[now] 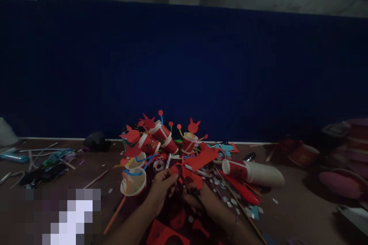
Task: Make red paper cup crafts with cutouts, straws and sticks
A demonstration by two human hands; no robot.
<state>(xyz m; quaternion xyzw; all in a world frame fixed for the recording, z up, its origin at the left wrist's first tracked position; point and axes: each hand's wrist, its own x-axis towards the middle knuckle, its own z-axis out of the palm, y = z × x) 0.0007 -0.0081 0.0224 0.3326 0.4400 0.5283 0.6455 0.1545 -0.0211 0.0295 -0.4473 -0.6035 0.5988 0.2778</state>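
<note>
My left hand (161, 188) is closed, thumb and fingers pinching the near edge of a piece of red paper (194, 178). Dark scissors (183, 178) are gripped in my right hand (197, 198), with the blades lying against the paper. How far apart the blades are is hard to see in the dim light. Left of my hands stands a white-rimmed paper cup (133, 182) with blue and orange straws. Below my wrists lies a red sheet (165, 233) with a rounded cut-out, beside a red scrap (200, 228).
Several red cups with straws and paper cut-outs, one a horned red head (193, 127), stand or lean behind my hands. A stack of cups (258, 173) lies at right, near a thin stick (240, 207) and paper scraps. A tape roll (158, 165) sits mid-table; a blue partition (184, 72) rises behind.
</note>
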